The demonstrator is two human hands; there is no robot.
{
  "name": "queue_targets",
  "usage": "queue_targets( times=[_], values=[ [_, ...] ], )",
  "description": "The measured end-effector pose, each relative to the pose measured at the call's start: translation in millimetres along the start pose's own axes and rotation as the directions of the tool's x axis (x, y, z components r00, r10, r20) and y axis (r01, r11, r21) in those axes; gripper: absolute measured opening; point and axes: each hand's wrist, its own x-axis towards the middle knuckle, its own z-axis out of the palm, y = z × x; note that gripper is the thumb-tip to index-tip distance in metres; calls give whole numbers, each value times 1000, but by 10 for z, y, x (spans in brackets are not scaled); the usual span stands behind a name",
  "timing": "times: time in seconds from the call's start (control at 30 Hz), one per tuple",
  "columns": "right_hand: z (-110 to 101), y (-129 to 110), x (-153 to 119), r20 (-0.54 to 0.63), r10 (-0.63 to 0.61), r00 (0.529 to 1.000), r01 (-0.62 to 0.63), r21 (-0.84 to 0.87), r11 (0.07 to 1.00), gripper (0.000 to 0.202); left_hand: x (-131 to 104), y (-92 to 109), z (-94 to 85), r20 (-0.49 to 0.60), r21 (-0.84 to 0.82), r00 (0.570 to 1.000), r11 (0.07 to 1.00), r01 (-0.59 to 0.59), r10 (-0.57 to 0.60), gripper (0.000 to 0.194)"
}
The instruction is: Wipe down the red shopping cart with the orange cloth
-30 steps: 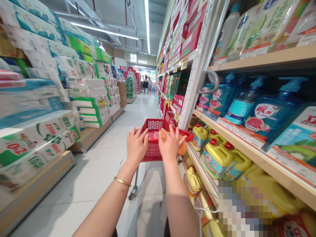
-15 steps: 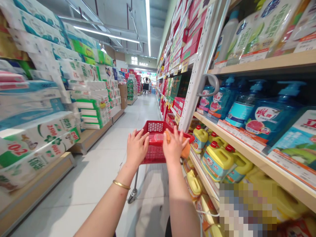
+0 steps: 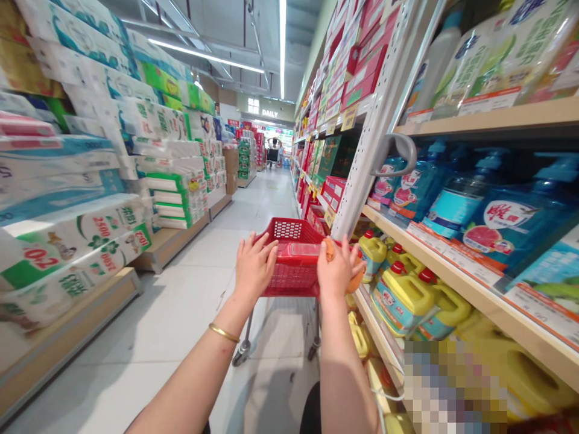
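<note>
The red shopping cart (image 3: 294, 280) is in front of me, its handle bar (image 3: 298, 253) running between my hands. My left hand (image 3: 256, 262) rests at the bar's left end with its fingers stretched out, a gold bangle (image 3: 223, 333) on that wrist. At the right end, my right hand (image 3: 335, 268) lies with fingers spread. A soft-looking orange thing (image 3: 356, 281), perhaps a cloth, shows on both sides of this hand; how it lies beneath the palm is hidden.
Shelves on the right hold yellow jugs (image 3: 400, 295) and blue pump bottles (image 3: 506, 217). A grey curved hook (image 3: 398, 154) juts from the shelf post. Packs of tissue paper (image 3: 90, 241) are stacked at left. Down the tiled aisle (image 3: 253, 199) stands a person (image 3: 274, 150).
The cart and both hands sit slightly further right in view, and the cart has turned a little away from the right shelf. Both its front-view wheels now show. The right-hand fingers are less raised.
</note>
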Motion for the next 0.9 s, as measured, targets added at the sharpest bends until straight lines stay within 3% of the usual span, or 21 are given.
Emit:
queue_targets(
  times=[0.07, 0.13, 0.2, 0.27, 0.33, 0.43, 0.5, 0.57, 0.63, 0.7, 0.73, 0.8, 0.9],
  values=[
    [10, -248, -174, 74, -217, 973, 214, 46, 976, 38, 4, -35, 0, -11, 1, 1000, 1000, 8, -8, 44],
    [17, -450, -312, 159, -417, 895, 400, 125, 908, 37, 11, -80, 2, -16, 8, 1000, 1000, 10, -9, 44],
    [13, -499, -338, 187, -484, 855, 458, 165, 874, 39, 17, -116, -1, -21, 19, 1000, 1000, 6, -6, 44],
    [-4, -372, -244, 144, -378, 914, 362, 125, 924, 40, 17, -127, -12, -20, 25, 1000, 1000, 1, 0, 44],
    [-23, -151, -94, 62, -154, 986, 151, 58, 987, 40, 12, -114, -26, -20, 26, 1000, 1000, -3, 3, 44],
    [-28, 56, 33, -21, 83, 996, -82, 23, 996, 42, 1, -84, -36, -26, 18, 1000, 1000, -4, 5, 43],
    [-10, -26, -36, -14, 44, 999, -43, 37, 998, 41, 1, -85, -30, -29, 13, 1000, 1000, -1, 1, 43],
    [18, -263, -205, 48, -141, 989, 137, 74, 988, 40, 8, -111, -17, -24, 15, 1000, 1000, 10, -10, 42],
    [42, -534, -383, 142, -368, 919, 349, 143, 926, 39, 21, -151, -2, -2, 18, 1000, 1000, 13, -13, 42],
    [49, -696, -468, 186, -466, 865, 436, 183, 881, 40, 35, -184, 8, 16, 18, 1000, 1000, 12, -12, 42],
    [42, -704, -459, 182, -452, 873, 424, 175, 889, 40, 41, -191, 10, 19, 15, 1000, 1000, 10, -10, 42],
    [16, -561, -348, 131, -327, 936, 313, 118, 942, 39, 47, -184, 9, 8, 8, 1000, 1000, 8, -8, 43],
    [-27, -108, -84, 30, -54, 998, 53, 22, 998, 41, 40, -130, -3, -8, 4, 1000, 1000, 1, -1, 43]
  ],
)
